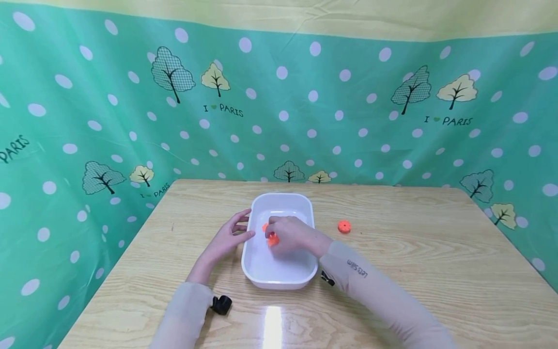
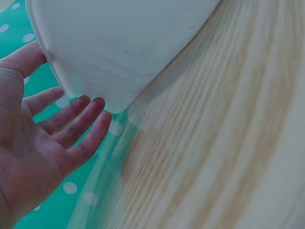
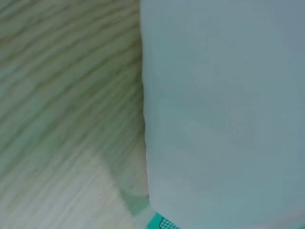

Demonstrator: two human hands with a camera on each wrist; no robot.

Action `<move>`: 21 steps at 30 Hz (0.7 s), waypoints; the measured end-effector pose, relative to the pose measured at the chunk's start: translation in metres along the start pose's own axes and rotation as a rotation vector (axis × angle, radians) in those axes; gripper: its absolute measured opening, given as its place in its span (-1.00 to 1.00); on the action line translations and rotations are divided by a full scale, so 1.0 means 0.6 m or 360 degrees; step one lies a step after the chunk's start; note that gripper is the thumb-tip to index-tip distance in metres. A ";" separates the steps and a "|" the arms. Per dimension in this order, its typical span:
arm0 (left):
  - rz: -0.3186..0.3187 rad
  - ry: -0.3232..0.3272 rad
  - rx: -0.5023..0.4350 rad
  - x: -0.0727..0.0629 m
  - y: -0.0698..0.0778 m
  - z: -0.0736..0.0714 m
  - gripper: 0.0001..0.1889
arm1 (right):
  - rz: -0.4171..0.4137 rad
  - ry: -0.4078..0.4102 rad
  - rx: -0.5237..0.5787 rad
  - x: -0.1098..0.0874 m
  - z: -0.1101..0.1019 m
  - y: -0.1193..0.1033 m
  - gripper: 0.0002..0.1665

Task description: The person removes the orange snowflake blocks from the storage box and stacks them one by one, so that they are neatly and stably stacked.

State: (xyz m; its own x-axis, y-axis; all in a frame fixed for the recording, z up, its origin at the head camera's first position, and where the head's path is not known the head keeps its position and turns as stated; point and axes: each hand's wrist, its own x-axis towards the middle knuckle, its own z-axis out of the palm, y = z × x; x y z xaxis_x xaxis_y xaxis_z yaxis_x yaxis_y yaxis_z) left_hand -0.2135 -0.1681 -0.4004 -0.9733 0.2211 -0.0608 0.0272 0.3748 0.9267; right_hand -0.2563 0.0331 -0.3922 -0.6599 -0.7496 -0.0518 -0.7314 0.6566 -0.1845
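Note:
A white rectangular tub (image 1: 279, 282) stands on the wooden table. My left hand (image 1: 228, 237) rests against its left side with fingers spread; in the left wrist view the thumb and fingertips of that hand (image 2: 52, 124) meet the tub's outer wall (image 2: 124, 52). Reaching over the right rim, my right hand (image 1: 289, 235) is inside the tub, its curled fingers pinching a small orange piece (image 1: 273, 240). Another bit of orange (image 1: 264, 227) shows just beyond those fingers, partly hidden. The right wrist view holds only the tub's outer wall (image 3: 224, 114) and the tabletop, not the hand.
An orange round disc (image 1: 344, 226) with a small centre hole lies on the table (image 1: 418, 242) right of the tub. Behind the table's far edge hangs a green curtain (image 1: 279, 121) with white dots and printed trees.

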 end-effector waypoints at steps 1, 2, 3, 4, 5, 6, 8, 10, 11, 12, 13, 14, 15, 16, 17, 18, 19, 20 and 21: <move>0.0002 0.0002 -0.0001 0.000 0.000 0.000 -0.35 | -0.0001 0.0007 0.0017 -0.001 -0.002 0.001 -0.73; 0.0006 0.0004 -0.0001 -0.001 -0.001 0.000 -0.35 | 0.0001 0.0012 0.0047 -0.003 -0.003 0.002 -0.74; 0.0011 0.0006 -0.0002 -0.001 -0.001 0.000 -0.35 | 0.0000 0.0017 0.0068 -0.004 -0.005 0.004 -0.74; 0.0019 0.0004 -0.0002 0.000 -0.002 0.000 -0.35 | 0.0000 0.0025 0.0101 -0.006 -0.007 0.006 -0.73; 0.0023 0.0002 -0.0001 0.000 -0.002 0.000 -0.35 | 0.0006 0.0026 0.0132 -0.008 -0.009 0.008 -0.73; 0.0029 0.0000 0.0001 0.001 -0.003 0.000 -0.34 | 0.0010 0.0029 0.0156 -0.009 -0.011 0.011 -0.72; 0.0033 0.0002 0.0000 0.002 -0.005 0.000 -0.34 | 0.0024 0.0034 0.0207 -0.013 -0.015 0.014 -0.69; 0.0032 0.0003 0.0004 0.003 -0.006 0.001 -0.33 | 0.0023 0.0052 0.0227 -0.016 -0.018 0.019 -0.68; 0.0030 0.0003 0.0007 0.003 -0.006 0.001 -0.33 | 0.0020 0.0060 0.0231 -0.017 -0.019 0.021 -0.68; 0.0027 0.0004 0.0008 0.003 -0.006 0.001 -0.33 | 0.0012 0.0072 0.0228 -0.018 -0.020 0.023 -0.68; 0.0023 0.0006 0.0008 0.003 -0.006 0.001 -0.33 | 0.0006 0.0081 0.0232 -0.020 -0.021 0.026 -0.67; 0.0021 0.0007 0.0010 0.002 -0.006 0.001 -0.33 | -0.0001 0.0092 0.0236 -0.021 -0.021 0.028 -0.67; 0.0020 0.0009 0.0009 0.002 -0.006 0.001 -0.33 | -0.0007 0.0106 0.0229 -0.023 -0.022 0.030 -0.67; 0.0022 0.0008 0.0007 0.002 -0.006 0.001 -0.33 | -0.0007 0.0116 0.0228 -0.025 -0.023 0.032 -0.66; 0.0022 0.0009 0.0006 0.002 -0.005 0.001 -0.33 | -0.0012 0.0128 0.0235 -0.027 -0.024 0.033 -0.65; 0.0025 0.0010 0.0003 0.002 -0.005 0.001 -0.33 | -0.0014 0.0140 0.0242 -0.029 -0.026 0.035 -0.65; 0.0025 0.0012 0.0001 0.002 -0.005 0.002 -0.33 | -0.0018 0.0151 0.0249 -0.032 -0.028 0.036 -0.65; 0.0026 0.0014 0.0001 0.002 -0.005 0.002 -0.33 | -0.0016 0.0161 0.0261 -0.034 -0.030 0.037 -0.64; 0.0023 0.0013 0.0000 0.001 -0.005 0.002 -0.33 | -0.0013 0.0166 0.0269 -0.037 -0.032 0.039 -0.64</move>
State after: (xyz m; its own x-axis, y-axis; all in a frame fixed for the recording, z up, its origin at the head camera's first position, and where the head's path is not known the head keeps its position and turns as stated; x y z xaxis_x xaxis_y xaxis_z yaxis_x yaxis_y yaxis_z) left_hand -0.2140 -0.1680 -0.4033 -0.9747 0.2193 -0.0441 0.0415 0.3713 0.9276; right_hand -0.2620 0.0665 -0.3764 -0.6748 -0.7363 0.0508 -0.7032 0.6205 -0.3472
